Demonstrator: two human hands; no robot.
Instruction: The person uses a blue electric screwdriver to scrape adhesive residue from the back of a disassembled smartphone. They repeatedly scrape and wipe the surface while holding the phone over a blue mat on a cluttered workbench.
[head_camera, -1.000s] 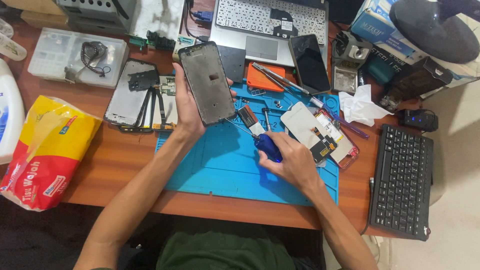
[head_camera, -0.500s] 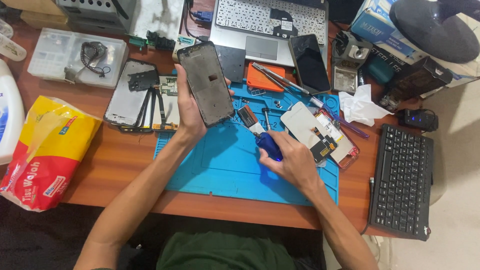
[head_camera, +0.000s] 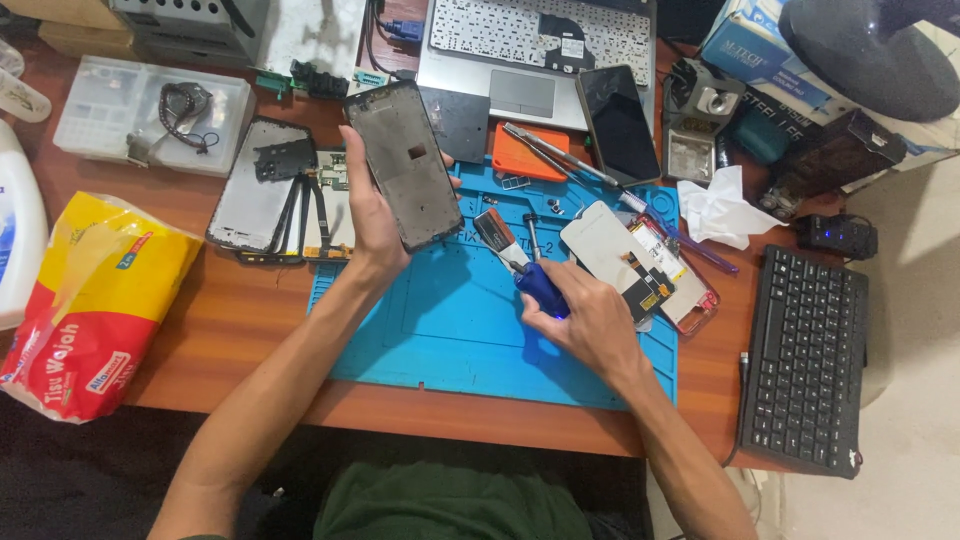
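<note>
1. At the far left of the frame a yellow and red tissue pack (head_camera: 95, 305) lies on the wooden desk (head_camera: 235, 320). It looks soft and puffy.
2. In the upper left sits a clear plastic box (head_camera: 150, 115). It has small slots. A dark coiled cord and some tiny bits lie in it.
3. Right of the box, a taken-apart phone (head_camera: 275, 190) lies flat on the desk.
4. Left of the middle, the left hand (head_camera: 368, 215) is closed around a phone frame (head_camera: 403, 165). It holds the frame up by its long edges, above the top of the blue mat (head_camera: 450, 325).
5. The frame looks thin, light and stiff. It would likely bend or crack if squeezed hard. The side edges seem the best place to hold it, not the flat middle.
6. In the middle, the right hand (head_camera: 590, 320) is closed around a blue screwdriver (head_camera: 540, 285). I cannot tell whether the tip touches anything.
7. Just right of it, a white phone screen (head_camera: 625, 260) lies on the mat. It looks easy to break.
8. At the right edge lies a black keyboard (head_camera: 805, 360).
</note>
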